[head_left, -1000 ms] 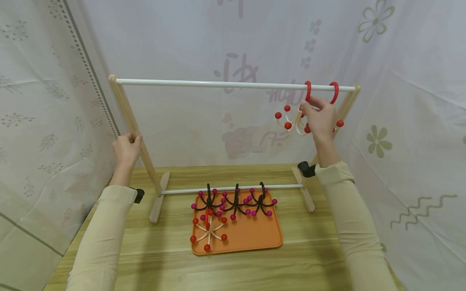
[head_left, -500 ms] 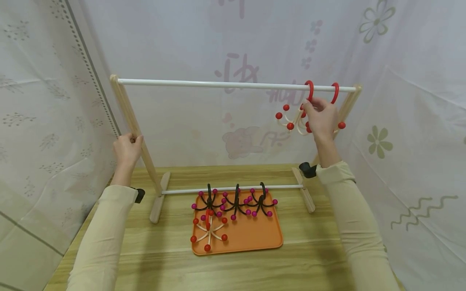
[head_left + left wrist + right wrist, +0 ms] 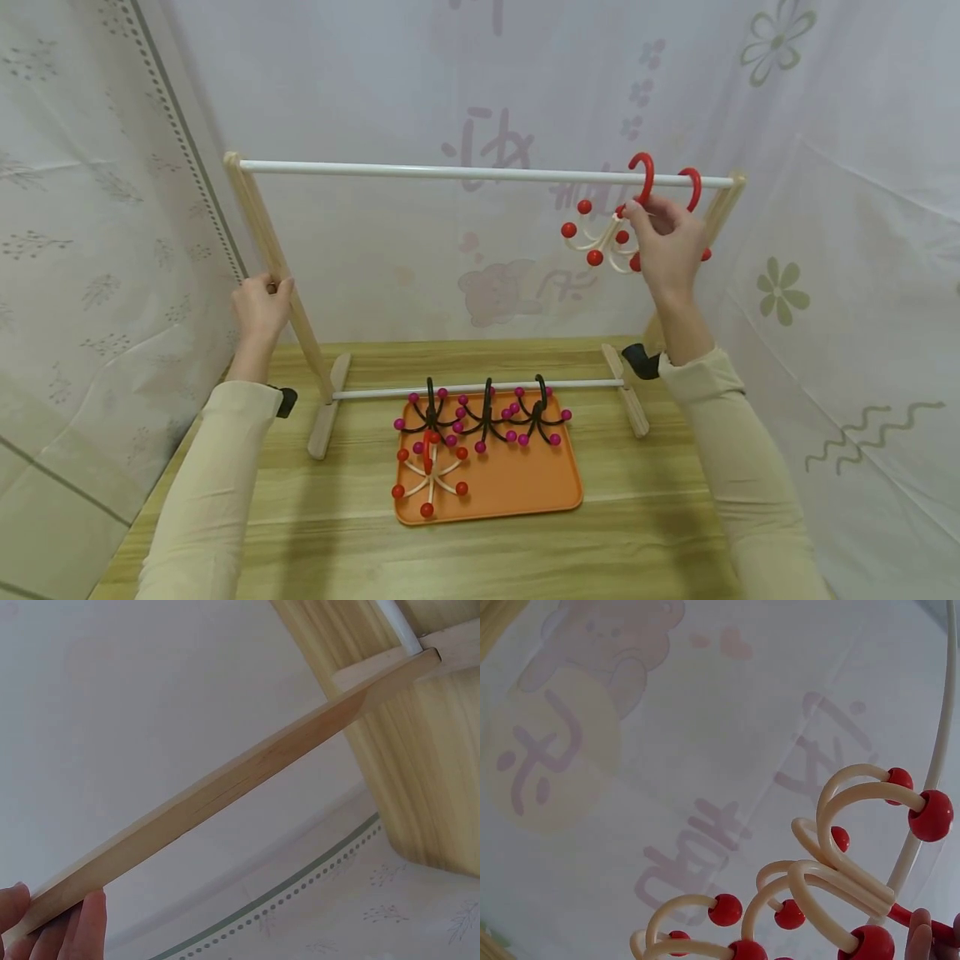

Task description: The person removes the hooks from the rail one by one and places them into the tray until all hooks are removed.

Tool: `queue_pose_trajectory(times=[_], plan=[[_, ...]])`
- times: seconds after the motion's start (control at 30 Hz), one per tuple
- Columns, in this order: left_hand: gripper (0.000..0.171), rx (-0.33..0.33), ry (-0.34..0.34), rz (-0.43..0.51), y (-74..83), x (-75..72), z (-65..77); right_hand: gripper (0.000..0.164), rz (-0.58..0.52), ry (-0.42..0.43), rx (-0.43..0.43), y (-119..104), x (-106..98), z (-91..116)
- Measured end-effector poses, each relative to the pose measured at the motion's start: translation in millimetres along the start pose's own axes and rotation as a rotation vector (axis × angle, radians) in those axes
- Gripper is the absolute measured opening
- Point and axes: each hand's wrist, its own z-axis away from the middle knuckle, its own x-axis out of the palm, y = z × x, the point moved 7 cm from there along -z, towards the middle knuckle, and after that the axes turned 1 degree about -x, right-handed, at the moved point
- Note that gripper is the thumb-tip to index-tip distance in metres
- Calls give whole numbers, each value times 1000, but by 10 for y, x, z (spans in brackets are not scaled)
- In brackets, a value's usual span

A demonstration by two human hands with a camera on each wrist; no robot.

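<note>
My right hand [image 3: 670, 250] pinches the base of the red hook on a cream multi-arm hanger [image 3: 598, 242] with red ball tips. Its hook top stands above the white top rail [image 3: 435, 172], close to the rail. In the right wrist view its curved arms [image 3: 840, 877] fan out from my fingertips [image 3: 921, 937]. A second red hook [image 3: 697, 187] hangs on the rail to the right; my hand partly covers the hanger below it. At the left, my left hand [image 3: 262, 310] grips the wooden upright [image 3: 258, 225]; the left wrist view shows thumb and fingers around that post [image 3: 225, 787].
An orange tray [image 3: 525, 492] lies on the wooden table [image 3: 360, 550]. On it are three black hangers [image 3: 487, 421] with magenta balls and one cream hanger [image 3: 431, 475] with a red hook. A lower white bar [image 3: 375, 393] joins the stand's feet behind the tray.
The hanger in my right hand has risen and shifted slightly right, its hook now higher against the rail and tilted. My left hand stays on the upright.
</note>
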Motion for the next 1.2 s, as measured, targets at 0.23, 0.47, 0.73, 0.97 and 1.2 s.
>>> queue_pose_trajectory(times=[0.23,0.47,0.73,0.97,1.2], plan=[[33,4,0,0,-7,3,-12,24,-31,-28,-60,-197,8,253],[34,6,-2,3,-4,0,-10,20,-33,-46,-132,-233,38,443],[33,11,3,-3,-3,-3,-5,21,-38,-112,-88,-147,117,684],[32,21,7,1,1,-6,-8,16,-72,-174,-100,-39,198,868],[31,14,11,7,-3,-2,-1,17,-73,-228,-103,6,259,1032]])
